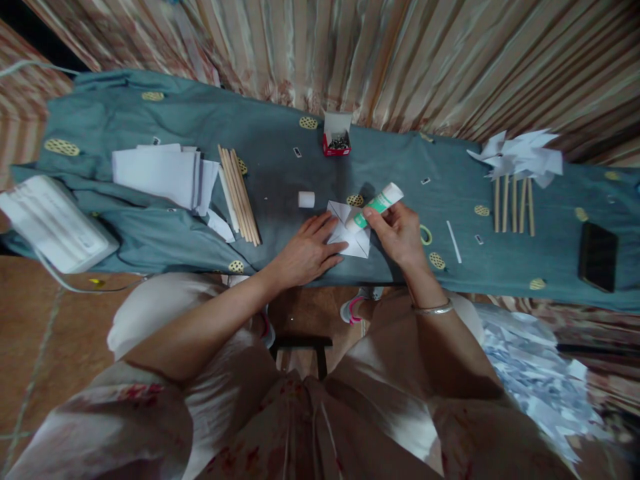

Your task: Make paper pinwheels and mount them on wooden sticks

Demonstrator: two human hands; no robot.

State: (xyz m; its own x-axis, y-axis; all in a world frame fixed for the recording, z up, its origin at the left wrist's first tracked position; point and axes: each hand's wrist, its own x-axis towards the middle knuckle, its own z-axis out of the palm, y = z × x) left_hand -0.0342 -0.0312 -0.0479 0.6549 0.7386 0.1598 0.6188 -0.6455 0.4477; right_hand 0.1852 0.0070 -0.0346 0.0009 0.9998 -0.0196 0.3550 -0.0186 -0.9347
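A small white paper square (356, 248) with dark diagonal lines lies on the green cloth in front of me. My left hand (313, 250) rests flat on its left side, fingers spread. In my right hand (397, 230) is a green and white glue stick (381, 202), tilted, its lower end at the paper's middle. Whether the glue tip touches the paper I cannot tell. A white glue cap (307, 199) lies just beyond my left fingers. Close to my right hand's outer side is a light green ring (425, 235), partly hidden.
Wooden sticks (240, 197) and stacked paper (155, 175) lie left, near a white box-shaped device (60, 223) with a cable. A red box (337, 143) of small metal pieces stands at the back. Paper pinwheels (523, 157) and a phone (599, 257) lie right; paper scraps (545, 373) sit below.
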